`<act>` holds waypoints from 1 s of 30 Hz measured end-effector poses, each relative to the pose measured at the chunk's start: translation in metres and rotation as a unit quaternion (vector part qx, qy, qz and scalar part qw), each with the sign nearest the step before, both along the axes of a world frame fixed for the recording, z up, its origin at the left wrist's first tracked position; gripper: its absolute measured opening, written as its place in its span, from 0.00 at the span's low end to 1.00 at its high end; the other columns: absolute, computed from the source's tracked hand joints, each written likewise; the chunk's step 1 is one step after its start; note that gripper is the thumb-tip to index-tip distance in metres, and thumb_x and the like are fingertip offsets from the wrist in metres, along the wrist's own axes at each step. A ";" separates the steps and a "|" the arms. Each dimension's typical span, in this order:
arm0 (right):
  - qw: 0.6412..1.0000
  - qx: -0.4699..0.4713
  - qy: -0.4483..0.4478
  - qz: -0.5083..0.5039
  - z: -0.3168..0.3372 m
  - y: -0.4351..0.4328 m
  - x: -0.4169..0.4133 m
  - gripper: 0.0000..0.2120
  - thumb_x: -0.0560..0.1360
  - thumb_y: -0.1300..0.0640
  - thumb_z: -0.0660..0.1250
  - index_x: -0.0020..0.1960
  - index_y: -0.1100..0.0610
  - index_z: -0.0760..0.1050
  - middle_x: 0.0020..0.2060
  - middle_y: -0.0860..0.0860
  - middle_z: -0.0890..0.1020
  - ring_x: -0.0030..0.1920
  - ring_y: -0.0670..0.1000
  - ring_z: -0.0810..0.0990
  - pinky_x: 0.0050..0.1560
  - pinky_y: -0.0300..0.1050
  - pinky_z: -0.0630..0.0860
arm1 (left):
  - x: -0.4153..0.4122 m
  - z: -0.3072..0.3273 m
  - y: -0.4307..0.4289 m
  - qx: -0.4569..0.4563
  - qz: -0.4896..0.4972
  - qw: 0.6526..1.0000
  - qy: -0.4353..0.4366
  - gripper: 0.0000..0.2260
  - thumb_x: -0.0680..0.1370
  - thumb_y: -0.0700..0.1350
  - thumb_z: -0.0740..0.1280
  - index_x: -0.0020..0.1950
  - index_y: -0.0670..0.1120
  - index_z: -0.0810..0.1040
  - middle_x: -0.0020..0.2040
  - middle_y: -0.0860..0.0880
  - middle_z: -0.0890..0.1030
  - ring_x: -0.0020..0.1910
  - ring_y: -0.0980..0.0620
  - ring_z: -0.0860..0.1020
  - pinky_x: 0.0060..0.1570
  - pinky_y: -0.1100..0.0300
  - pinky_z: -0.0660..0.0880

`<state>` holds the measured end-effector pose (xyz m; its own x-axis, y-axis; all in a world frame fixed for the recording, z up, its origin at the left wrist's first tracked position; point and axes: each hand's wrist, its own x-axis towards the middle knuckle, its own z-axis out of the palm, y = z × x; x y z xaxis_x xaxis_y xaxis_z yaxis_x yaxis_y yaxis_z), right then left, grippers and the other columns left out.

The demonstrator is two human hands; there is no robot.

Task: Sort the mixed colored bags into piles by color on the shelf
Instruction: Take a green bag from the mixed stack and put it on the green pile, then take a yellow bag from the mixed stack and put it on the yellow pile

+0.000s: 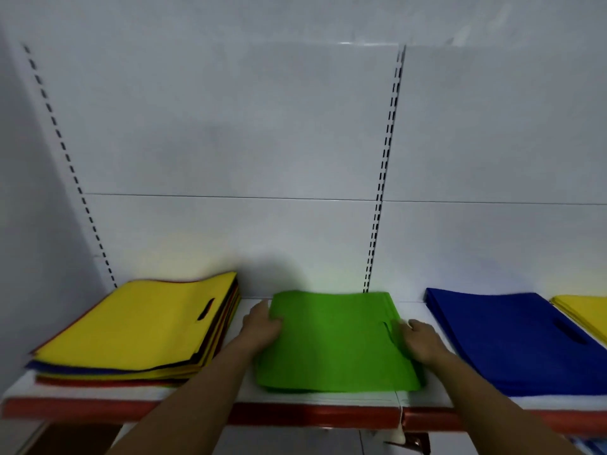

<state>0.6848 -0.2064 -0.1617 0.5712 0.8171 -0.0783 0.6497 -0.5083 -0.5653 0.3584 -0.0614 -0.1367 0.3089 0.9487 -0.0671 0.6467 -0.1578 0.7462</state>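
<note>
2 hands hold a green bag pile (331,343) on a shelf (295,413).
Left hand (261,326) and right hand (422,341) grip its opposite side edges.

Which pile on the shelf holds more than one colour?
The leftmost pile, yellow on top: blue, red and dark edges show beneath. The green pile, the blue pile and the far-right yellow pile each show one colour.
</note>
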 end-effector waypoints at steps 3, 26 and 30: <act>0.996 0.075 -0.040 -0.028 0.025 0.000 -0.004 0.23 0.82 0.45 0.59 0.65 0.62 0.77 0.61 0.63 0.80 0.60 0.61 0.79 0.60 0.52 0.75 | 0.006 0.042 -0.002 0.108 -0.041 0.993 -0.025 0.19 0.80 0.46 0.66 0.71 0.43 0.73 0.70 0.43 0.76 0.67 0.45 0.74 0.68 0.57 0.68; 0.981 0.088 -0.023 0.173 0.070 0.152 -0.350 0.23 0.75 0.39 0.69 0.63 0.53 0.77 0.58 0.55 0.76 0.50 0.52 0.80 0.47 0.45 0.74 | -0.359 0.037 0.085 0.088 0.013 0.955 0.282 0.24 0.83 0.56 0.59 0.77 0.47 0.65 0.76 0.44 0.67 0.72 0.44 0.67 0.69 0.51 0.68; 0.979 0.078 -0.031 0.185 0.061 0.151 -0.365 0.20 0.75 0.42 0.70 0.62 0.51 0.75 0.58 0.54 0.78 0.39 0.45 0.77 0.35 0.36 0.70 | -0.365 0.025 0.083 0.123 0.006 0.949 0.292 0.16 0.81 0.57 0.59 0.63 0.49 0.73 0.61 0.45 0.75 0.58 0.47 0.74 0.56 0.52 0.74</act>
